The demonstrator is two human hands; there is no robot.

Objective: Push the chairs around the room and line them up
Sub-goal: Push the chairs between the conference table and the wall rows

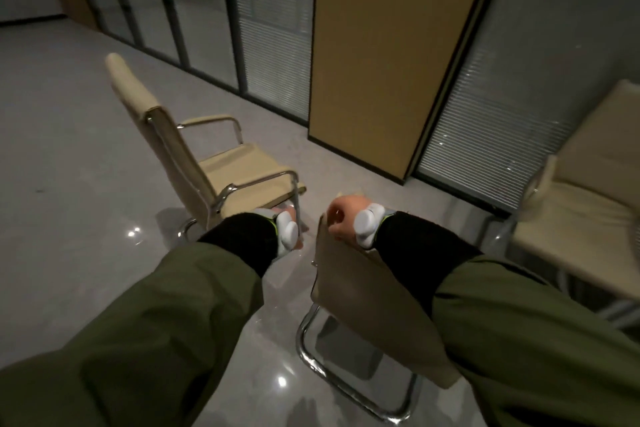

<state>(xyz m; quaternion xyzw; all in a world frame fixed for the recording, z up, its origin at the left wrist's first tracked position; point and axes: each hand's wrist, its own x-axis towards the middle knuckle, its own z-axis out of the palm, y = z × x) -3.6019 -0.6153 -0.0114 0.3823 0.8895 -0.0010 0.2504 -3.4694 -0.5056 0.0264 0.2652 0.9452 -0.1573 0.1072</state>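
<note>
Evidently the lining-up is only partly along. The right hand [341,218] is curling its fingers over the top edge of the near chair [367,298], gripping its backrest from behind; that chair is sitting right under the person, its chrome sled base showing on the glossy floor [69,149]. The left hand [287,218] is reaching forward past the same backrest's left edge, but it is mostly hiding behind the wrist and its white strap-on device, so I cannot tell whether its fingers are closed or holding anything; it is lying just in front of the front leg of the left chair [221,163], and contact there is not readable.

That left chair is standing apart, angled with its seat facing right toward the glass partition [270,45] and the tan panel [388,55]. A third chair [581,191] is sitting at the right edge, near the wall, turned a different way again and partly blurred.

Judging by how they are lying, the three chairs are gathering in one area but are not yet sharing a line or a facing. What is left, I think, is pushing the near chair into place beside one of the others and then squaring the remaining ones to match. Whether more chairs are waiting elsewhere in the room is not showing.
</note>
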